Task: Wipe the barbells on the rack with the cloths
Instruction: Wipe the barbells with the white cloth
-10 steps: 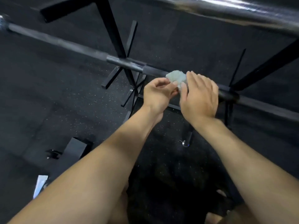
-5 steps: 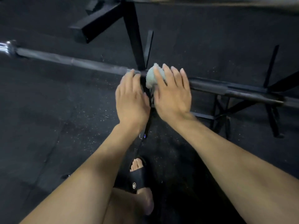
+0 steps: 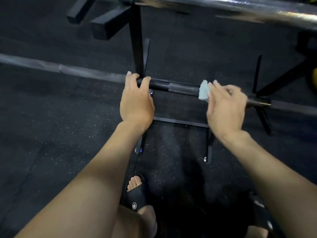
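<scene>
A dark barbell (image 3: 178, 86) lies across the low black rack (image 3: 137, 48), running from the left edge to the right edge. My left hand (image 3: 136, 100) rests on the bar beside the rack's upright, fingers curled over it. My right hand (image 3: 224, 107), blurred, holds a small pale blue cloth (image 3: 204, 91) wrapped against the bar further right. A second, shiny barbell (image 3: 223, 6) crosses the top of the view.
The floor (image 3: 51, 126) is black speckled rubber. Rack feet and crossbars (image 3: 180, 122) stand under the bar. My left foot in a black slide sandal (image 3: 136, 193) is near the rack's base. A yellow object (image 3: 313, 79) shows at the right edge.
My hands have parted: the right hand slid the cloth to the right along the bar, while the left stayed by the upright and curled over the bar.
</scene>
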